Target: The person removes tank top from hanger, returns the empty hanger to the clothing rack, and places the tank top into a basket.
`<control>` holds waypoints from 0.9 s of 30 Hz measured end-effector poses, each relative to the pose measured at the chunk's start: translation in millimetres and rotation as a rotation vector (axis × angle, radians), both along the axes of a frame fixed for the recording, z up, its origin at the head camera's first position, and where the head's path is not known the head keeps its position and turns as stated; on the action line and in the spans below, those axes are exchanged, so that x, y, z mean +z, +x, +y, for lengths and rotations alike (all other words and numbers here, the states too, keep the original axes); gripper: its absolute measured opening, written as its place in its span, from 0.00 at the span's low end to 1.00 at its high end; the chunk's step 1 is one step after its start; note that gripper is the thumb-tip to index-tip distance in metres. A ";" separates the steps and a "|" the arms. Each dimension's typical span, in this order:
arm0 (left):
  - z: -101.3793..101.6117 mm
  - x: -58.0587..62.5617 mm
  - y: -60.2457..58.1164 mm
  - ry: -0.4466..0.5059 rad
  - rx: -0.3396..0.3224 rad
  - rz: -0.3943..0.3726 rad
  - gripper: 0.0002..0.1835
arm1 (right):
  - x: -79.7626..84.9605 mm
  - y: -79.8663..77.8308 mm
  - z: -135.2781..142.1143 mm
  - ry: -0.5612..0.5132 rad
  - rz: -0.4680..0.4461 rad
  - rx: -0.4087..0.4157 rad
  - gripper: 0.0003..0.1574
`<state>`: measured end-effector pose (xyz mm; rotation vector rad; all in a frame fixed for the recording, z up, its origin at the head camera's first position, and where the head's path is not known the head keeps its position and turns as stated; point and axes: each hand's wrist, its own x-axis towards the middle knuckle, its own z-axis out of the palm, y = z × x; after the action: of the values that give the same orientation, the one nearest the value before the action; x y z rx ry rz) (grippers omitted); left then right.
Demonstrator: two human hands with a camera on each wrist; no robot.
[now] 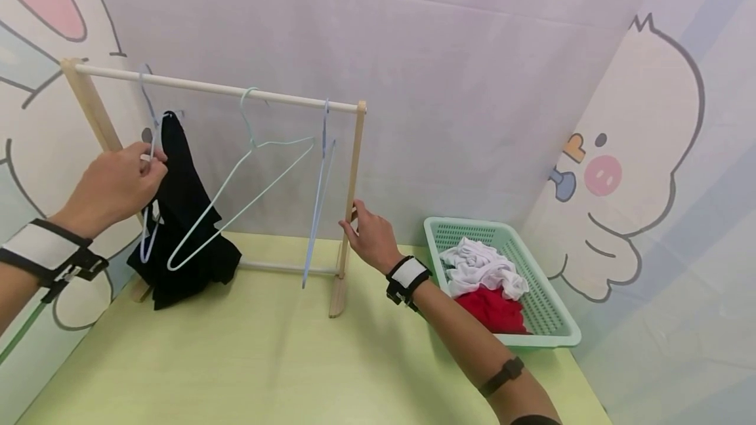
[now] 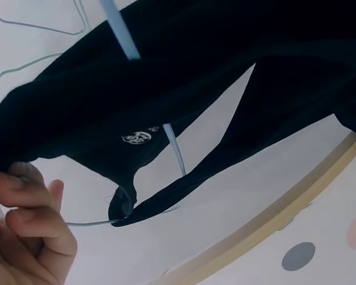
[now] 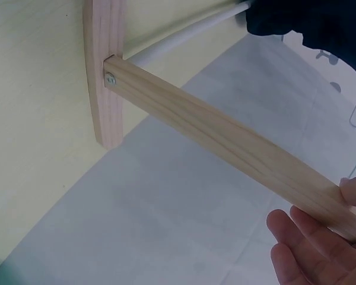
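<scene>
A black garment [image 1: 183,215], likely a shirt, hangs partly on a pale blue hanger [image 1: 145,235] at the left end of the rack's rail. My left hand [image 1: 121,179] is at this hanger; in the left wrist view its curled fingers [image 2: 32,222] pinch the garment's edge, and the thumb is mostly hidden. Part of the hanger passes through the black cloth [image 2: 184,89]. On the right, my right hand [image 1: 373,236] holds the rack's wooden post [image 1: 354,169], with the thumb on one side and the fingers [image 3: 311,237] on the other.
A mint hanger [image 1: 207,212] and another blue hanger [image 1: 319,208] hang from the rail [image 1: 201,86]. At the right, a green basket [image 1: 555,310] holds white cloth [image 1: 481,267] and red cloth [image 1: 493,310]. The rack's foot [image 1: 337,300] rests on the yellow table [image 1: 236,359], before a curtain.
</scene>
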<state>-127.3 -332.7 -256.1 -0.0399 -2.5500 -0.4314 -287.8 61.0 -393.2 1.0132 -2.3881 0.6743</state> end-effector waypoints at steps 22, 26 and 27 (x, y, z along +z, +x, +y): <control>13.2 29.8 42.2 -0.140 0.009 0.061 0.19 | -2.6 -5.1 0.0 -0.048 0.011 0.029 0.21; 17.8 32.5 54.5 -0.135 0.020 0.042 0.20 | -5.2 -5.6 0.1 -0.052 0.020 0.031 0.21; 18.8 32.8 57.7 -0.132 0.022 0.028 0.20 | -5.6 -5.6 0.1 -0.052 0.020 0.033 0.21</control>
<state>-69.6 -313.9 -223.3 -0.0659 -2.5451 -0.2525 -293.3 61.0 -398.8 1.0345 -2.3293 0.7306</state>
